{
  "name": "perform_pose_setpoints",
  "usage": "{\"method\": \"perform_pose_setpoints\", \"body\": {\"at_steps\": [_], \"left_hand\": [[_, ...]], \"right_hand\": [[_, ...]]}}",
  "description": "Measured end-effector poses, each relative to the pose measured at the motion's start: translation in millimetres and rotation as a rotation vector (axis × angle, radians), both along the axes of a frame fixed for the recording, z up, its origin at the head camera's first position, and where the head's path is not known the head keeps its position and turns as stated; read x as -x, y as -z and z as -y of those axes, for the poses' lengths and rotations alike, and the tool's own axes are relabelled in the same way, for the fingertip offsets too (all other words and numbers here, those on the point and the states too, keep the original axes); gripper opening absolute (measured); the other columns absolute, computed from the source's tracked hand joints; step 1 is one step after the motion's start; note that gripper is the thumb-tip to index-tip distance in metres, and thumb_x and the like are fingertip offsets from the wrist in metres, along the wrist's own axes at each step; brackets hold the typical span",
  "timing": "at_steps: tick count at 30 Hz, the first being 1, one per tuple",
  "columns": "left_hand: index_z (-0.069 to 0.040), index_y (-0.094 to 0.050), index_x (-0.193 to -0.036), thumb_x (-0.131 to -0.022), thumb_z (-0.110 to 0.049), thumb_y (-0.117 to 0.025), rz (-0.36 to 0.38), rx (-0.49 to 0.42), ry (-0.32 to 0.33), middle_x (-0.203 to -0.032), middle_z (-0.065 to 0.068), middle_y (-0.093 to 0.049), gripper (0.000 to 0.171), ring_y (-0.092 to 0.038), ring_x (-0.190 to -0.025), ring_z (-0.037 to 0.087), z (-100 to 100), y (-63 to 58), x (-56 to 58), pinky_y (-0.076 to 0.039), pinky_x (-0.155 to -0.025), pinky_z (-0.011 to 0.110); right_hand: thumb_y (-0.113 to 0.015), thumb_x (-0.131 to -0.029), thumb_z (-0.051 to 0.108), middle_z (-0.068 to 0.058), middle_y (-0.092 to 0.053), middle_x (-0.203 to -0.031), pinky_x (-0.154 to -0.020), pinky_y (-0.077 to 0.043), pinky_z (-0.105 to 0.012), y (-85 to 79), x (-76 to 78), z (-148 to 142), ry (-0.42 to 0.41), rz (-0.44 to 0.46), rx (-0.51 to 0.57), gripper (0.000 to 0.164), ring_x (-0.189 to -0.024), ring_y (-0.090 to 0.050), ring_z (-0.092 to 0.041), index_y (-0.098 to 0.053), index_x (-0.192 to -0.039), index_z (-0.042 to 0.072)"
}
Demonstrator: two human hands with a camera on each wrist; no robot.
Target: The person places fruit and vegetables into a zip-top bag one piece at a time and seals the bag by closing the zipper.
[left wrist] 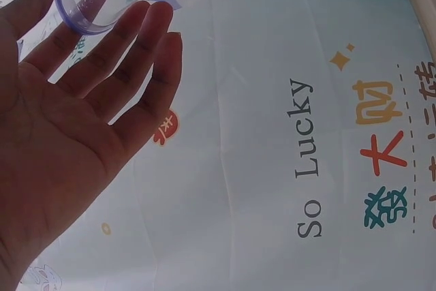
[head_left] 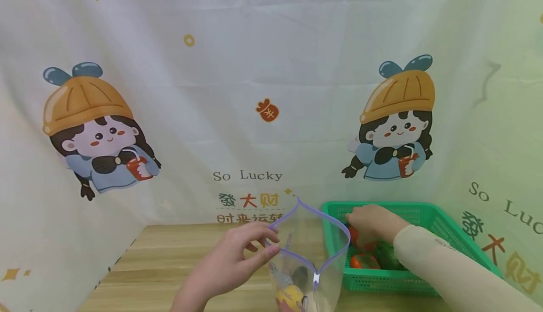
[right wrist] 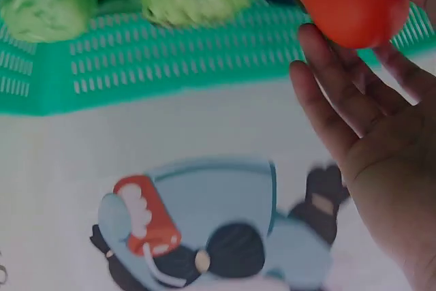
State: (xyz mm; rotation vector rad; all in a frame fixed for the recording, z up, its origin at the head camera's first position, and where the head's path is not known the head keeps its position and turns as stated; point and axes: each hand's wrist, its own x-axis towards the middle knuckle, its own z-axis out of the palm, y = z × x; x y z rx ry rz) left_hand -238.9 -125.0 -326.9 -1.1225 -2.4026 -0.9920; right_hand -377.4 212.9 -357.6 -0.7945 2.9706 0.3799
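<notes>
1. One zip bag [head_left: 332,274] is stood mouth-open beside the left edge of the green basket [head_left: 390,281]; a yellow item [head_left: 290,294] is seen inside.
2. Its purple rim is pinched by the left hand [head_left: 231,258] between thumb and forefinger, the other fingers being loosely extended.
3. One red tomato [right wrist: 349,5] is grasped by the right hand [head_left: 375,222], fingers half curled, near the basket's far-left corner.
4. One orange-red item [head_left: 364,261] is seen at the near-left corner.
</notes>
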Motion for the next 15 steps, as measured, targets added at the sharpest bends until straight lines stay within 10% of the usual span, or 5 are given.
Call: {"method": "perform_pose_setpoints", "body": {"at_steps": [6,15], "left_hand": [[-0.021,-0.066,-0.104,-0.097,-0.041,-0.055,-0.015,-0.008,0.013,-0.111,-0.009,-0.064,0.024,-0.059,-0.092,0.003,-3,0.6,1.8,-0.056,-0.074,0.028],[-0.016,-0.065,-0.115,-0.097,-0.04,-0.056,0.002,-0.015,-0.002,-0.116,-0.007,-0.063,0.032,-0.059,-0.093,0.004,-2,1.4,0.7,-0.056,-0.074,0.027]], "right_hand": [[-0.07,-0.076,0.025,-0.001,-0.052,-0.084,-0.056,-0.042,-0.031,-57.7,-9.6,-3,-0.05,-0.028,0.19,0.04,-0.068,-0.048,-0.018,-0.056,-0.111,0.01],[-0.075,-0.078,0.028,0.0,-0.062,-0.106,-0.071,-0.053,-0.034,-124.6,-71.6,14,-0.284,-0.396,0.61,0.048,-0.086,-0.057,-0.014,-0.058,-0.121,0.011]]}}
